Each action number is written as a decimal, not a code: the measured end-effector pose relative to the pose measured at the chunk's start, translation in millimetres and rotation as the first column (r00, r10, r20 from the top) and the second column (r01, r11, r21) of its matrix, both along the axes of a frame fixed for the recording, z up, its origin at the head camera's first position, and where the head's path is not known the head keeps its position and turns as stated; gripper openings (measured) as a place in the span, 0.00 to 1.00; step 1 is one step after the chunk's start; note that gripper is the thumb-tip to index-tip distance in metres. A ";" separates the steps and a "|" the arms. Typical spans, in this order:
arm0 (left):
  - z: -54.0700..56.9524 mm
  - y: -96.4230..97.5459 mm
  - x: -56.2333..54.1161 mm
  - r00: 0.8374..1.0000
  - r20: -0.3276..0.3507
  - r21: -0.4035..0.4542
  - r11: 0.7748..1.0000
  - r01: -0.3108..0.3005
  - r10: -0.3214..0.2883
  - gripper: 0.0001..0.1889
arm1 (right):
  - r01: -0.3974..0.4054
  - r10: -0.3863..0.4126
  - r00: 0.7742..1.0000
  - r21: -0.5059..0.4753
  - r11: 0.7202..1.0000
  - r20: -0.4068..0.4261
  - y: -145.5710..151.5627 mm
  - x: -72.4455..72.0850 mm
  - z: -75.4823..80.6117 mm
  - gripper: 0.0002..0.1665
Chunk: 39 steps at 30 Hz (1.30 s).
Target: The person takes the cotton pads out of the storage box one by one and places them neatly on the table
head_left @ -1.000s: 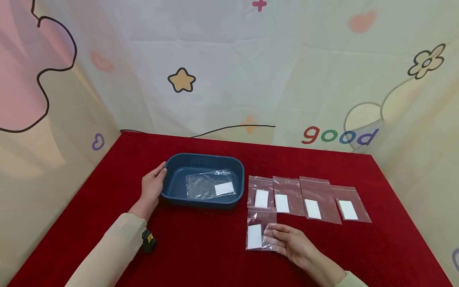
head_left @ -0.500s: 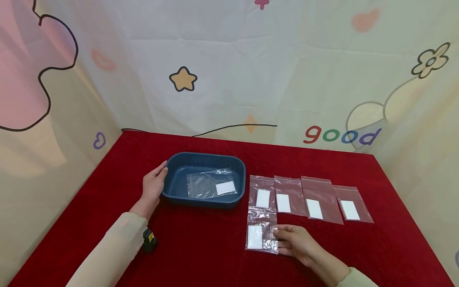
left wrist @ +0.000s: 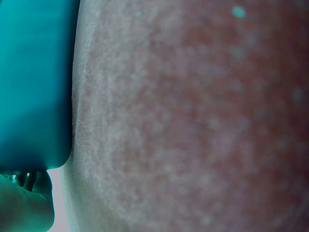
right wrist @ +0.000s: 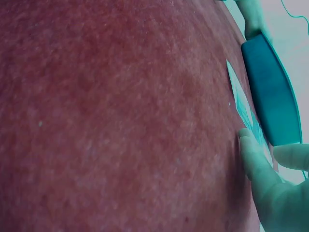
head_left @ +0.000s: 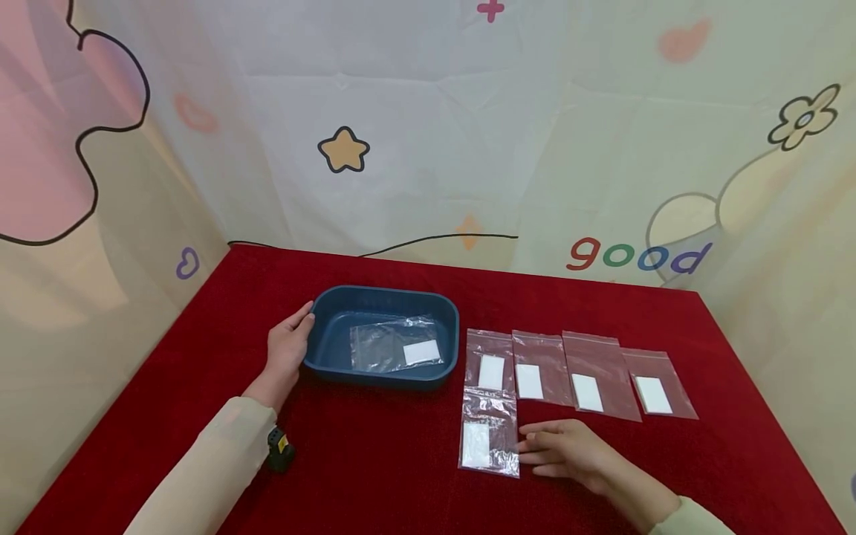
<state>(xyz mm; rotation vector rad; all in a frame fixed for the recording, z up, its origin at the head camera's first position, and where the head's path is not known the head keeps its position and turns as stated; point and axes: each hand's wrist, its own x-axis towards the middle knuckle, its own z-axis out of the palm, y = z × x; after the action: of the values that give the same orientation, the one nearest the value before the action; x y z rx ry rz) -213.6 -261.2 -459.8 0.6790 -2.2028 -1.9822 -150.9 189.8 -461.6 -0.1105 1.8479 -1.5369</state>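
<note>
My left hand (head_left: 287, 349) grips the left end of a dark blue plastic bin (head_left: 374, 378), thumb at the rim. Inside the bin lies a clear zip bag (head_left: 377, 345) with a white block in it. My right hand (head_left: 571, 452), fingers loosely extended and holding nothing, is beside the right edge of another zip bag (head_left: 501, 435) that lies flat on the red cloth. That bag has a white block (head_left: 476, 444) at its lower left. In the right wrist view, the right fingers (right wrist: 248, 147) are close to the bag (right wrist: 244, 104).
Behind the nearest bag, several similar zip bags (head_left: 595, 357) with white blocks lie in a row right of the bin. A red cloth (head_left: 374, 453) covers the table. A patterned curtain (head_left: 428, 163) hangs at the back. A small black device (head_left: 279, 449) is at the left wrist.
My right hand has let go of the nearest zip bag and drawn back to the right; the bag now lies flat. My left hand keeps its hold on the bin.
</note>
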 end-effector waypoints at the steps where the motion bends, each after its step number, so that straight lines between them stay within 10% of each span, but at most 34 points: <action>1: -0.2 -0.2 -0.2 1.000 0.001 -0.001 1.000 0.000 0.000 0.25 | -0.003 0.003 1.000 -0.001 1.000 0.005 1.4 -0.6 -0.5 0.27; 13: -4.5 1.4 -1.3 1.000 -0.003 -0.011 1.000 -0.001 0.001 0.24 | -0.032 0.038 0.997 -0.078 0.996 0.071 10.3 -25.2 4.3 0.16; 26: -1.6 -0.7 2.0 1.000 -0.019 -0.004 1.000 0.010 -0.010 0.24 | -0.132 0.133 0.989 0.032 0.991 -0.058 -23.2 -73.8 66.6 0.16; 39: -2.3 -1.0 -0.1 1.000 -0.028 -0.005 1.000 0.002 -0.002 0.24 | -0.191 0.236 0.936 0.185 0.964 -0.261 -75.3 -134.7 116.5 0.19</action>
<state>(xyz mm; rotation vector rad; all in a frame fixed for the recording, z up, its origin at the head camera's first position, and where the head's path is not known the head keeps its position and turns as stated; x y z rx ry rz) -213.7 -262.2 -462.1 0.6447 -2.1932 -1.9741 -285.6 114.4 -345.1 -0.4640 2.0929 -1.2704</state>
